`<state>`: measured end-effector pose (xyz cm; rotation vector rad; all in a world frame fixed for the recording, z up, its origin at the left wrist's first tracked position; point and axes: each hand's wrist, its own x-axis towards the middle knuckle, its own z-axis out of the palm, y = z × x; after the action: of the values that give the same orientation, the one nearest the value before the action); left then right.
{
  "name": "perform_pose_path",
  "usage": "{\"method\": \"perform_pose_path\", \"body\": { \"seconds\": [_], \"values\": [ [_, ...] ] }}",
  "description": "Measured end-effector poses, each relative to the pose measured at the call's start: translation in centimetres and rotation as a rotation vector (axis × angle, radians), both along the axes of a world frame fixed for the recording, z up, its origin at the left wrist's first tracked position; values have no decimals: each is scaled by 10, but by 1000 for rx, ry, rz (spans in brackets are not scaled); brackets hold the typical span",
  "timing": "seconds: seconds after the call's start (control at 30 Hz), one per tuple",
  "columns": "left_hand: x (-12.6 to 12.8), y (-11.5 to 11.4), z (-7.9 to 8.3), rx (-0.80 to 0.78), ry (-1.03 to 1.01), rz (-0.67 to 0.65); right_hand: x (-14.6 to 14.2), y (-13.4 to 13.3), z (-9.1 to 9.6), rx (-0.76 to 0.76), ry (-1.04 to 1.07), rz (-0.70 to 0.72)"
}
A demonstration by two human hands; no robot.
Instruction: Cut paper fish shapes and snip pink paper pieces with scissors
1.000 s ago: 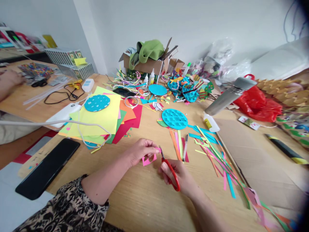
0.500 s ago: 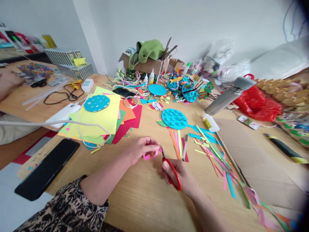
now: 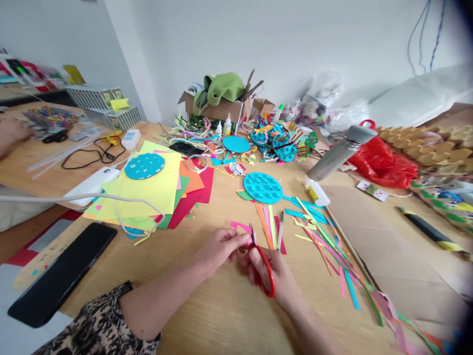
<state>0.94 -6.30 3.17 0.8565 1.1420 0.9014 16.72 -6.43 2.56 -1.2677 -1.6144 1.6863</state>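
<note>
Red-handled scissors are in my right hand, blades pointing away from me and close together. My left hand pinches a small pink piece of paper between thumb and fingers. Part of the paper lies beyond my fingertips, right by the scissor blades; whether the blades touch it I cannot tell. Past the hands lies a blue oval with a scaly surface and a green paper head. Paper strips and a pen lie just right of the paper.
Coloured paper sheets are stacked at left, with a blue spotted oval on top. A black phone lies near left. At right are a steel flask, a glue bottle and cardboard. Another person's hand is far left.
The pink paper has turned and now extends beyond my left fingertips. My left hand has moved nearer my right hand, and the scissors point more directly away. The whole view has shifted slightly.
</note>
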Motion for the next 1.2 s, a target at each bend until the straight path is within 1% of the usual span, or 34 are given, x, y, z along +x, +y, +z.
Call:
{"method": "perform_pose_path", "body": {
  "seconds": [0.1, 0.23, 0.3, 0.43, 0.53, 0.77, 0.9, 1.03, 1.2],
  "values": [
    [1, 1, -4, -26, -144, 72, -3, -1, 4, -10, 14, -3],
    [2, 2, -8, -48, -380, 73, -8, -2, 7, -13, 34, 10],
    [3, 2, -10, -49, -440, 115, -10, -4, 6, -22, 26, 14],
    [4, 2, -9, -7, -470, 233, -14, -7, 1, -30, 9, 5],
    [6, 3, -8, 7, -478, 270, -16, -9, -1, -21, 13, 4],
    [9, 1, -11, 40, -462, 305, -18, -9, -2, -45, 13, -39],
    [9, -1, -12, 0, -507, 304, -18, -8, -4, -51, 30, -41],
    [8, 0, -11, -44, -560, 346, -17, -9, -4, -67, 46, -50],
    [9, -1, -7, 28, -533, 322, -17, -10, -4, -58, 73, -48]
  ]
}}
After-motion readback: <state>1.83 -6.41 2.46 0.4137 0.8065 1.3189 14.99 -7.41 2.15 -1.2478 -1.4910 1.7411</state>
